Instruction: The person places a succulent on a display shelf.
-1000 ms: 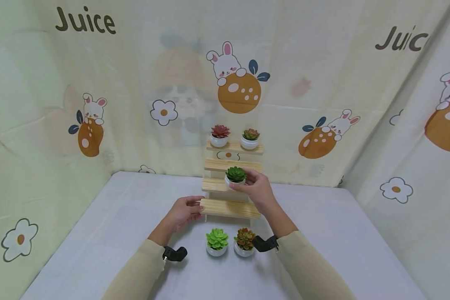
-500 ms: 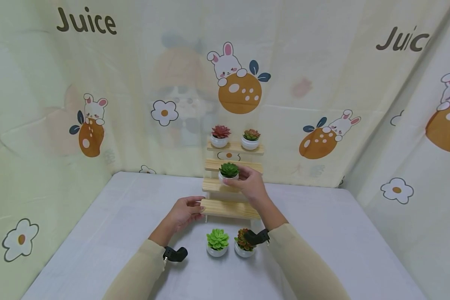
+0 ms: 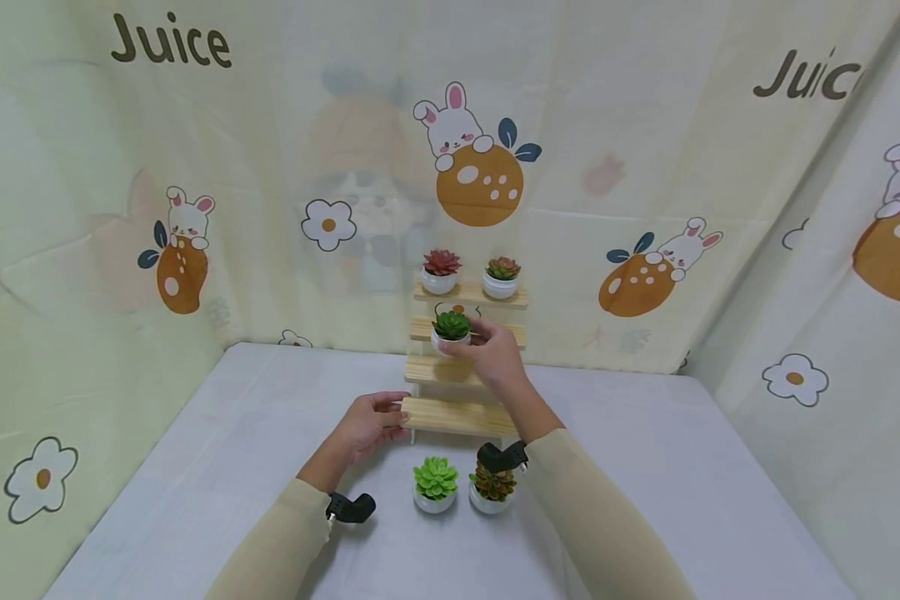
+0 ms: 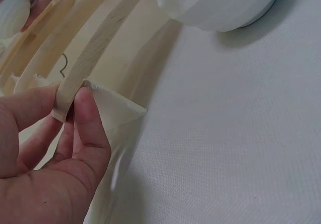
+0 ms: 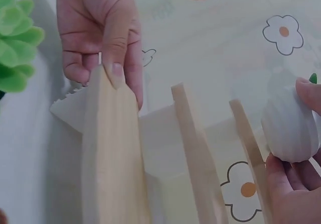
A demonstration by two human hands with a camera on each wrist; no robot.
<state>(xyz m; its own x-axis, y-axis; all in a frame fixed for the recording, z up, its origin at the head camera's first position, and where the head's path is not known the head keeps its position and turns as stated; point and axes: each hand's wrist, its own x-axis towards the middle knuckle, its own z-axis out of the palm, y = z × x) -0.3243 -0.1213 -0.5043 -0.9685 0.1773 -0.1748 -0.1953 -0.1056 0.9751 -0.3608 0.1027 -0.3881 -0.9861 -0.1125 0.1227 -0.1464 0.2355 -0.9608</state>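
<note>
My right hand [image 3: 497,354] grips the white pot of a dark green succulent [image 3: 452,325], upright in front of the second board from the top of a stepped wooden plant stand [image 3: 457,415]. In the right wrist view the ribbed pot [image 5: 291,131] sits between thumb and fingers, close beside a board; whether it touches is unclear. My left hand [image 3: 366,427] pinches the left end of the stand's lowest board [image 4: 90,58], thumb and fingers on opposite faces. A red succulent [image 3: 440,271] and a reddish-green succulent [image 3: 502,277] stand on the top board.
In front of the stand, a bright green succulent [image 3: 435,483] and a brown-orange succulent [image 3: 491,492] stand on the white-covered table [image 3: 285,417]. The right wrist camera partly covers the brown-orange one. A printed curtain [image 3: 570,167] hangs behind and at both sides.
My right hand has carried the dark green succulent up and to the left, from near the third board to the second from the top. My left hand has stayed on the lowest board.
</note>
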